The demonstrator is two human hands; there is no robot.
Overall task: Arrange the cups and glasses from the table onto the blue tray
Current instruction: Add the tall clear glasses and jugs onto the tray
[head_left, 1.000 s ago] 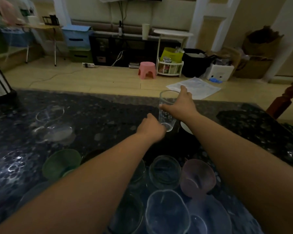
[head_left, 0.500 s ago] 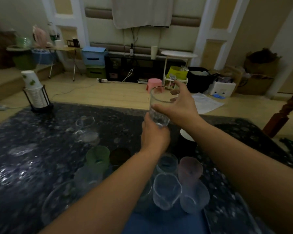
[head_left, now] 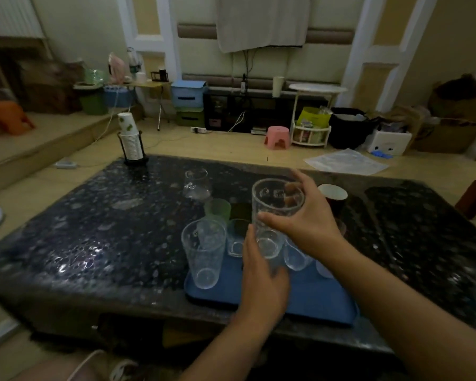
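Head view: the right hand [head_left: 305, 218] wraps a tall clear glass [head_left: 272, 215], thumb across its near side and the fingers [head_left: 289, 192] curled round the far side, showing through the wall near the rim. The left hand [head_left: 261, 276] comes up beneath, fingers loosely together and cupping the lower part of the glass; how firmly it presses cannot be told.

The glass stands almost upright, its long axis leaning slightly, mouth up, base pointing down toward the blue tray [head_left: 324, 306]. It hangs in the air above the tray's middle, not resting on anything.

Directly below and around the base sit the glasses already placed: a large clear tumbler [head_left: 204, 254] at the tray's left, a shorter glass [head_left: 237, 237] beside it, and more clear ones partly hidden behind the hands. A green cup [head_left: 217, 210] stands just behind these; whether it is on the tray is unclear.

The free blue surface lies toward the person, nearer than the cluster, so the set-down looks to need a drop straight down and slightly back. A paper cup [head_left: 333, 192] and a stemless glass [head_left: 197, 184] wait on the dark table [head_left: 94, 229].
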